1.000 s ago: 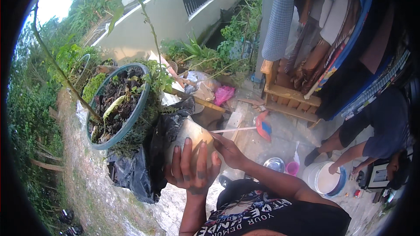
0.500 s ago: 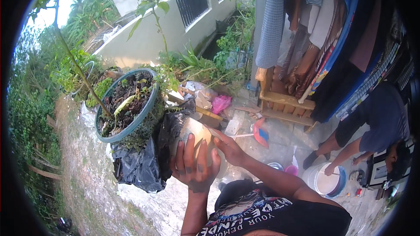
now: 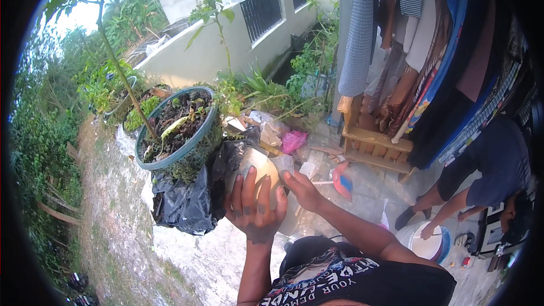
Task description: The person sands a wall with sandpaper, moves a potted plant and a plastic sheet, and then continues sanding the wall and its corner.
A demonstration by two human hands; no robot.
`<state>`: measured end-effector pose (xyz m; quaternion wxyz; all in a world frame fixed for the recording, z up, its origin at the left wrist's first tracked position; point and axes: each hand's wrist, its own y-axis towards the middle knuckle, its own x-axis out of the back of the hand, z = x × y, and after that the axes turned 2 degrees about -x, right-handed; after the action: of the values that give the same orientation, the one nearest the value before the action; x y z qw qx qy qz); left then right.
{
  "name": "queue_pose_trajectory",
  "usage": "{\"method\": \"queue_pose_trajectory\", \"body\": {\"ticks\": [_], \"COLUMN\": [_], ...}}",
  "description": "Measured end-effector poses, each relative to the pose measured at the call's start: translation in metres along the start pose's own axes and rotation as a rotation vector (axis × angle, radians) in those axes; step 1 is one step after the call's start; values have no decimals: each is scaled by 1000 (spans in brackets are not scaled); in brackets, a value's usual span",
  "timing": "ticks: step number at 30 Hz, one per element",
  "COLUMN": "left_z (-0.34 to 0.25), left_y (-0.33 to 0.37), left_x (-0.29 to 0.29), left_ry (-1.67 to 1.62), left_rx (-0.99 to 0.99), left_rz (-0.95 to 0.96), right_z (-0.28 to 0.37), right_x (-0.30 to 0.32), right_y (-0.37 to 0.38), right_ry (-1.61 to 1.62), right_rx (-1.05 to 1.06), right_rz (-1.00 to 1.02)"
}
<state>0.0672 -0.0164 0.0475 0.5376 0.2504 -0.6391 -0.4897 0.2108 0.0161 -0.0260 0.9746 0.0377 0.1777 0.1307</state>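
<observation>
In front of me is a pale, cream-coloured rounded object (image 3: 259, 162), smooth on its lit side; its exact kind is unclear. My left hand (image 3: 256, 207) wraps round its near side, grey smudges on the fingers. My right hand (image 3: 304, 191) is closed, thumb and fingers pinching a thin greyish flat piece (image 3: 283, 164) against the object's right edge. Part of the object is hidden behind my fingers. Just left of it, a black plastic bag (image 3: 184, 205) hangs below a round green-rimmed planter (image 3: 211, 119) with soil and a thin-stemmed plant.
At the right, another person (image 3: 487, 158) bends over a white bucket (image 3: 416, 237), one hand at it. Clothes (image 3: 356, 39) hang above a wooden rack (image 3: 377, 136). A pink plastic bag (image 3: 293, 141) and a red dustpan-like item (image 3: 341, 180) lie on the ground near a low wall (image 3: 187, 59).
The view has shifted, so the planter and wall sit a little further right. My right hand has slid slightly down and right along the object; both hands keep hold.
</observation>
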Motion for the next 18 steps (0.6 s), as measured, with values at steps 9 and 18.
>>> {"method": "queue_pose_trajectory", "body": {"ticks": [9, 18], "left_z": [-1, -4], "left_y": [3, 3], "left_x": [3, 8], "left_ry": [1, -48], "left_rx": [-13, 16], "left_rz": [0, 54], "right_z": [-7, 7], "right_x": [9, 0], "right_y": [-4, -6], "right_ry": [-132, -75], "right_rx": [-13, 98], "right_rz": [-30, -1]}}
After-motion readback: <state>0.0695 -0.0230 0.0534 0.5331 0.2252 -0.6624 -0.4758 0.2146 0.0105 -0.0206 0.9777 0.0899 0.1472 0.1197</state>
